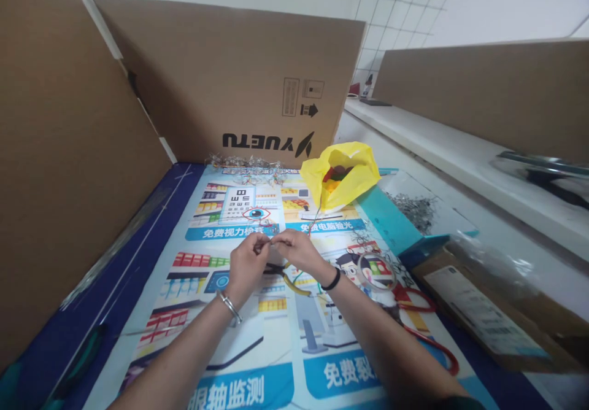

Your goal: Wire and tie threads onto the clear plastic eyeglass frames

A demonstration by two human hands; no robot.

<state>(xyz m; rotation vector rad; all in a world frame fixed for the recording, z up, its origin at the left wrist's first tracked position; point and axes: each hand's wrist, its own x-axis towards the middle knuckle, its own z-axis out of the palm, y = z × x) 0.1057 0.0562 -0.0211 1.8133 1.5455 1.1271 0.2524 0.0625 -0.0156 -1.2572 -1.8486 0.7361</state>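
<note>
My left hand [249,261] and my right hand [298,251] meet over the middle of the printed sheet, fingertips pinched close together. Whatever lies between them is small and dark, too fine to make out. A thin strand [316,215] like wire rises behind my right hand towards the yellow bag [317,177]. Just below the hands lie pliers with yellow handles [297,286], their head partly hidden by my left hand. Fine loose wires [276,229] are scattered on the sheet beyond my fingers.
Cardboard panels [221,72] wall the back and left. Tangled metallic wire bits [248,163] lie at the back, more [414,210] at the right. On the right are a tape roll [377,270], red-handled scissors [432,339] and a cardboard box [483,312]. A dark green-handled tool [85,355] lies left.
</note>
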